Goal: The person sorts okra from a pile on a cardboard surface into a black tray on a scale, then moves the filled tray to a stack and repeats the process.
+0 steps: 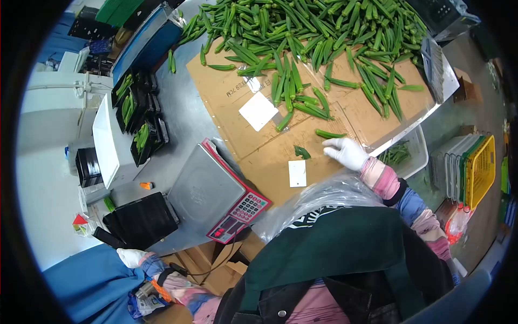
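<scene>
A grey metal worktop [181, 89] bears a flat brown cardboard sheet [264, 167], with a heap of slender green okra pods [334, 27] towards 1 o'clock. A red-edged digital scale [205, 183] with a grey plate sits at 8 o'clock, a stack of black plastic trays [143, 218] beyond it. The white-gloved left hand [130, 258] is at the trays' 7 o'clock, its grip unclear. The white-gloved right hand [349, 155], at 3 o'clock, is part-open, fingers bent; a single green okra pod [330, 134] lies just beside, at its 11 o'clock.
</scene>
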The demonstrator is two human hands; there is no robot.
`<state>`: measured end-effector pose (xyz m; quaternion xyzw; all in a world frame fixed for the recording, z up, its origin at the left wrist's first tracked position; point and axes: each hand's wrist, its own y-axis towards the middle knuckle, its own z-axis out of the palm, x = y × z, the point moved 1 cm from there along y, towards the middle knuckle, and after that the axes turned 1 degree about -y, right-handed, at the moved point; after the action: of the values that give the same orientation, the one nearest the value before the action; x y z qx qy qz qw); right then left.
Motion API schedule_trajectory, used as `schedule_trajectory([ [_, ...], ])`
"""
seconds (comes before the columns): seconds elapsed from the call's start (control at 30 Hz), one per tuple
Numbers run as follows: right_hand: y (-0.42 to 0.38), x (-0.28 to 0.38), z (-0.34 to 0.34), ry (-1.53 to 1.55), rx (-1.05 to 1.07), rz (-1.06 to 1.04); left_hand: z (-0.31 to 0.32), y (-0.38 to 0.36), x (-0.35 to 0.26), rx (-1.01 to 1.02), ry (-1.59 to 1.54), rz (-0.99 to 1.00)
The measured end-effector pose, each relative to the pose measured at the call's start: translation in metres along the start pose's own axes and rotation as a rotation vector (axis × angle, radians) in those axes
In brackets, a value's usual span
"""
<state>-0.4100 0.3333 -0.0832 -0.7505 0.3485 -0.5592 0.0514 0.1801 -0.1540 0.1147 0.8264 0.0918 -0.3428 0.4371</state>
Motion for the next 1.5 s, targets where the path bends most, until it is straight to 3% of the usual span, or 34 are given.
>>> schedule_trajectory([
  [0.03,-0.002,-0.003,-0.005,0.006,-0.017,0.062,-0.001,-0.017,-0.019,-0.089,-0.047,0.002],
  [0.1,-0.002,-0.007,-0.008,-0.235,-0.169,0.006,0.004,-0.050,-0.039,0.098,-0.022,0.355],
  [0.17,0.005,-0.012,-0.007,-0.503,-0.281,-0.118,0.010,-0.132,-0.093,0.221,-0.014,0.646],
  [0.2,0.010,-0.016,-0.004,-0.576,-0.294,-0.171,0.008,-0.173,-0.110,0.393,-0.021,0.572],
  [0.3,0.029,-0.026,0.006,-0.792,-0.346,-0.330,-0.005,-0.256,-0.116,0.859,0.072,0.725],
  [0.37,0.036,-0.030,0.009,-0.811,-0.283,-0.280,-0.018,-0.287,-0.095,0.935,0.059,0.746],
  [0.43,0.042,-0.033,0.006,-0.773,-0.251,-0.246,-0.033,-0.298,-0.107,0.915,0.094,0.718],
  [0.53,0.050,-0.022,-0.011,-0.358,-0.357,-0.106,-0.043,-0.309,-0.139,0.849,-0.020,0.602],
  [0.63,0.082,-0.023,-0.026,-0.273,-0.532,-0.108,-0.029,-0.331,-0.192,0.887,-0.202,0.484],
  [0.7,0.106,-0.019,-0.031,-0.432,-0.600,-0.158,-0.007,-0.353,-0.230,1.095,-0.238,0.473],
  [0.77,0.125,-0.021,-0.030,-0.598,-0.608,-0.150,0.023,-0.393,-0.261,1.338,-0.411,0.215],
  [0.83,0.137,-0.024,-0.030,-0.574,-0.567,-0.063,0.060,-0.433,-0.282,1.596,-0.387,0.322],
  [0.9,0.139,-0.027,-0.036,-0.534,-0.421,0.013,0.098,-0.481,-0.285,1.731,-0.453,0.266],
  [0.97,0.116,-0.041,-0.041,-0.229,-0.382,0.006,0.127,-0.527,-0.292,1.522,-0.156,0.709],
  [1.0,0.105,-0.051,-0.047,0.000,-0.319,0.015,0.142,-0.541,-0.280,1.549,-0.201,0.640],
  [1.1,0.043,-0.050,-0.084,0.539,-0.269,0.126,0.146,-0.553,-0.262,1.520,-0.099,0.779],
  [1.23,0.009,-0.086,-0.148,0.413,-0.674,0.288,0.138,-0.547,-0.264,1.572,-0.039,0.708],
  [1.3,0.032,-0.140,-0.171,0.300,-0.924,0.126,0.131,-0.545,-0.267,1.632,-0.083,0.627],
  [1.4,0.047,-0.139,-0.204,-0.015,-0.930,0.408,0.106,-0.542,-0.299,1.740,-0.134,0.470],
  [1.5,0.065,-0.120,-0.207,-0.190,-0.897,0.522,0.100,-0.555,-0.325,1.645,-0.389,0.522],
])
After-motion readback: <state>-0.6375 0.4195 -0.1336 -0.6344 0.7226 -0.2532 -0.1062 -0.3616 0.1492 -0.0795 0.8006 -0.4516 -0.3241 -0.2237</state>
